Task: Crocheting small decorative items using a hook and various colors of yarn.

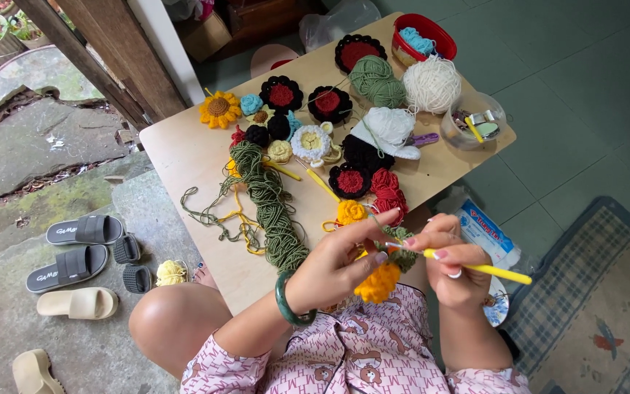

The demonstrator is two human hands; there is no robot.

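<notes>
two yarn balls (pixel 405 83), four red-centred black crochet flowers (pixel 281 94), one sunflower (pixel 219 109), two yellow hooks (pixel 477 268), five slippers (pixel 76 270)

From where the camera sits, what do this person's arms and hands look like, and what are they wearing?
Two bare forearms come up from short pink sleeves printed with small brown bear figures and letters. The left hand has a dark green bangle round its wrist. The right hand wears a pale ring, and its nails look painted light pink. No gloves, no watch in view.

Pink patterned sleeves (pixel 344 357), green bangle (pixel 286 300), pale nails
</notes>
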